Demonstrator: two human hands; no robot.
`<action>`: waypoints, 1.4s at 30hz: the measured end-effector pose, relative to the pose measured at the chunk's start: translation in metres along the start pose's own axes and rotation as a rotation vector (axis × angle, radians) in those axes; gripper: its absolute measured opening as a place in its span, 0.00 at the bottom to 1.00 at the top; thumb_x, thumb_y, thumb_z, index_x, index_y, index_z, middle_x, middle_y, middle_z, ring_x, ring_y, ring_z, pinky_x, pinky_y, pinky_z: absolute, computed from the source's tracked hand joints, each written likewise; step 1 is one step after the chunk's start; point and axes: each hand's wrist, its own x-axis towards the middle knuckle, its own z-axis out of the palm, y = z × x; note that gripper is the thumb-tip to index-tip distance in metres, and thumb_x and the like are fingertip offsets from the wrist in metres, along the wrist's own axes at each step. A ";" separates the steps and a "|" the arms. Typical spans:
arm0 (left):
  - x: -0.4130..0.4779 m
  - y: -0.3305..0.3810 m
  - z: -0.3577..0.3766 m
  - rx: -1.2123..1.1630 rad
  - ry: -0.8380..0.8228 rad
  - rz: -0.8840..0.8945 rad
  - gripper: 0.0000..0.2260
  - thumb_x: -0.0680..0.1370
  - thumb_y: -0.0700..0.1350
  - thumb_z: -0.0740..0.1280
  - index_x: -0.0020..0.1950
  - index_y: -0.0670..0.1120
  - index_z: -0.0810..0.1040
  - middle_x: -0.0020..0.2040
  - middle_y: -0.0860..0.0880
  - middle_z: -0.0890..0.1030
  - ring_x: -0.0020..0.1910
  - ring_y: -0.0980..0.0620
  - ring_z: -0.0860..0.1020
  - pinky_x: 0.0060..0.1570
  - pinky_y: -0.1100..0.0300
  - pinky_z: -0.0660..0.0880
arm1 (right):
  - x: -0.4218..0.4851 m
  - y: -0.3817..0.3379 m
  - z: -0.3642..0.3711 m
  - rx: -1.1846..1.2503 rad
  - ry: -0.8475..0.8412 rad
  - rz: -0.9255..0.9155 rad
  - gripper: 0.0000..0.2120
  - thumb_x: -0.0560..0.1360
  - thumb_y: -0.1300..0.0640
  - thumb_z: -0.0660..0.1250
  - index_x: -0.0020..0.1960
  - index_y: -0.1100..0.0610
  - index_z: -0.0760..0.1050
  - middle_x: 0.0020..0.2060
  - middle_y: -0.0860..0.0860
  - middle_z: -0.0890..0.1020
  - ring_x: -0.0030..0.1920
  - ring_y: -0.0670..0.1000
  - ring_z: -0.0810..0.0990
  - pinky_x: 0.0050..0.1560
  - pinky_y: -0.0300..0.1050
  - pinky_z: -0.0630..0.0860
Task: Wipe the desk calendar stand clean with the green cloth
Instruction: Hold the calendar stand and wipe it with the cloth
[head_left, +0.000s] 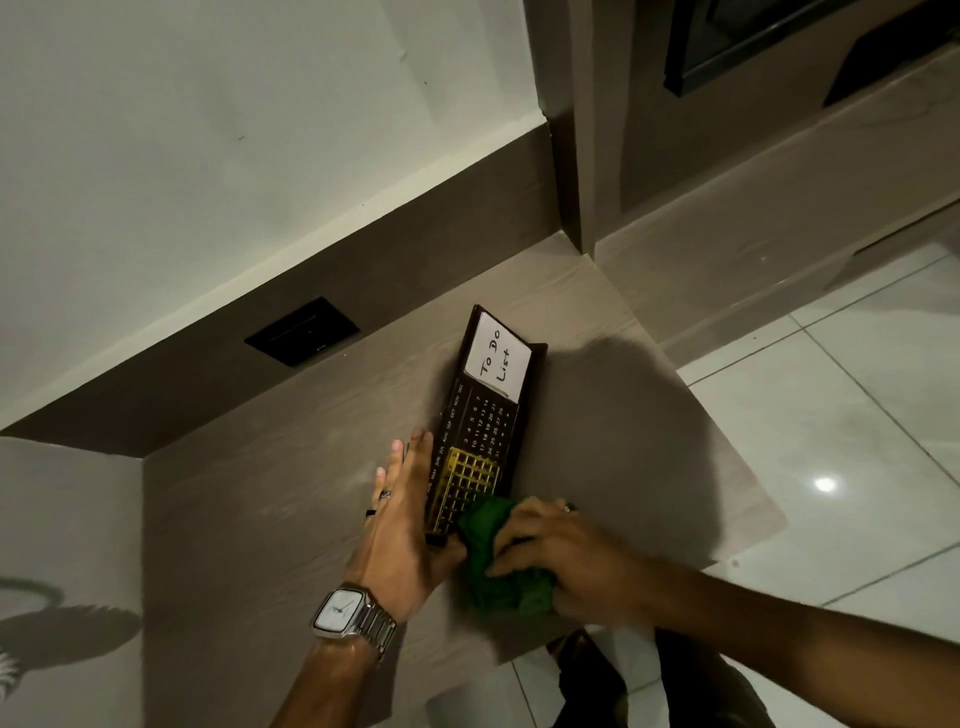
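Handwriting in black marker reads "To Do List" on the white paper note (497, 362) tucked into the far end of the dark brown desk calendar stand (480, 423). Below the note, pale printed month abbreviations run along the stand's left edge; MAY, JUN, JUL, AUG, SEP, OCT, NOV and DEC can be read, the nearer ones being hidden behind the hand. Beside them sits a grid of date numbers, readable from about 3 up to 31. A yellow metal grid frame (464, 486) lies over the near part of the face, and its small lettering is too fine to read.

The stand lies on the grey-brown wood-grain desk top (260, 499), its long axis running away from the person, near the desk's right-hand part. The left hand (402, 525) rests flat against the stand's left edge, fingers (396, 462) straight and close together, pointing away, the thumb tucked under the stand's near corner. It wears two rings and, on the wrist, a silver metal watch with a square white dial (345, 613).

The right hand (561, 561) is curled around the crumpled green cloth (501, 561), fingers bent and pinching the fabric into a bunch. The cloth touches the stand's near end, covering its near right corner just below the yellow grid. A black wall socket plate (302, 331) sits on the dark skirting behind the desk, and glossy white floor tiles (831, 441) lie to the right.
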 end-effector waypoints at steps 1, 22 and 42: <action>0.000 0.000 0.000 0.001 0.005 0.007 0.58 0.66 0.46 0.77 0.77 0.58 0.33 0.80 0.49 0.49 0.79 0.49 0.41 0.75 0.39 0.45 | -0.001 0.001 -0.010 0.158 0.062 0.054 0.19 0.71 0.62 0.71 0.61 0.49 0.79 0.60 0.46 0.76 0.63 0.49 0.70 0.62 0.51 0.69; 0.000 0.001 0.004 0.013 0.061 0.027 0.45 0.75 0.50 0.69 0.78 0.56 0.37 0.80 0.54 0.41 0.78 0.54 0.41 0.76 0.42 0.47 | 0.030 0.048 -0.040 -0.324 0.431 0.191 0.32 0.59 0.67 0.75 0.63 0.53 0.78 0.64 0.53 0.77 0.68 0.60 0.68 0.55 0.63 0.73; 0.001 -0.001 0.004 0.014 0.050 0.034 0.44 0.75 0.49 0.67 0.78 0.57 0.37 0.81 0.52 0.44 0.79 0.52 0.40 0.76 0.42 0.47 | 0.016 0.017 0.009 -0.425 0.282 0.023 0.30 0.59 0.56 0.78 0.61 0.54 0.78 0.56 0.54 0.79 0.59 0.58 0.67 0.44 0.57 0.77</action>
